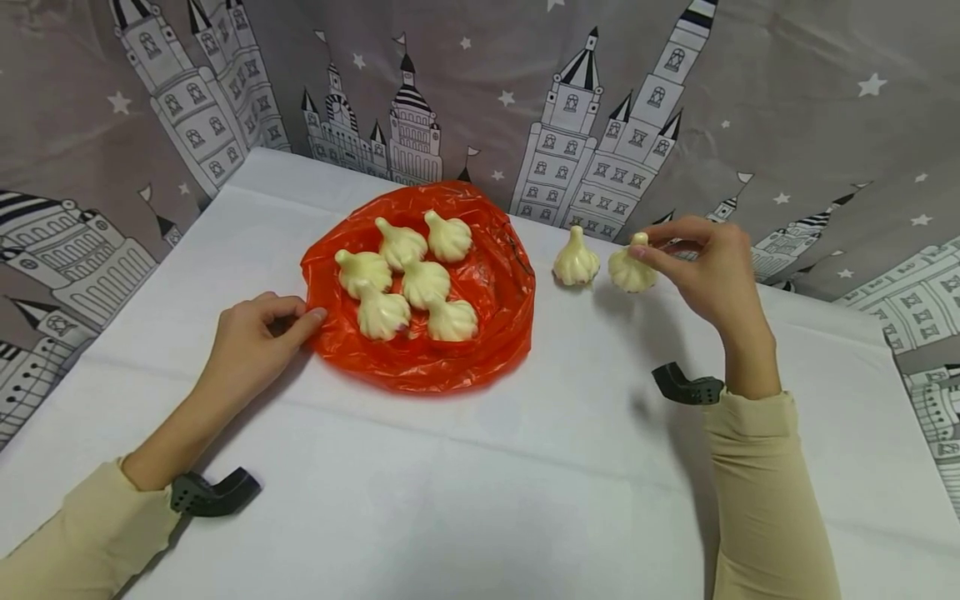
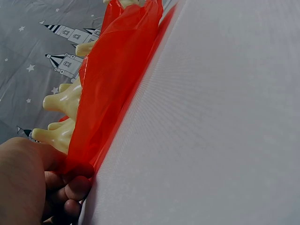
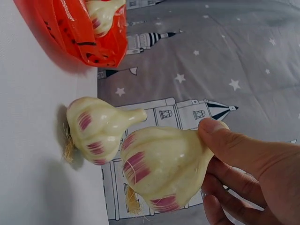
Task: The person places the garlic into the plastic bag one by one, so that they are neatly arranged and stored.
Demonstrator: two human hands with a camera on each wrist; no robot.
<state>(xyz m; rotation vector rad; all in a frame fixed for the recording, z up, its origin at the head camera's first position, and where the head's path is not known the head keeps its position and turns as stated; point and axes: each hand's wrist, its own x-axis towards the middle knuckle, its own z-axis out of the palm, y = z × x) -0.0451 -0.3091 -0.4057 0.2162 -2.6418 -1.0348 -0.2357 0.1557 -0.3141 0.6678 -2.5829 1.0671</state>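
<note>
My left hand [image 1: 258, 342] pinches the left rim of a red plastic bag [image 1: 420, 375], which lies with its mouth spread wide. Several pale garlic bulbs [image 1: 426, 285] sit inside it. To the right, my right hand [image 1: 708, 271] holds a garlic bulb [image 3: 164, 168] by its neck, thumb on one side and fingers on the other. Purple streaks and a tuft of dry roots show on that bulb in the right wrist view. Another garlic bulb [image 1: 576, 258] stands on the table between the bag and the held one.
A white cloth [image 1: 450, 500] covers the table. Behind it hangs a grey curtain [image 1: 480, 92] printed with castles and stars, close to the table's back edge. Dark camera mounts [image 1: 213, 493] sit on both wrists.
</note>
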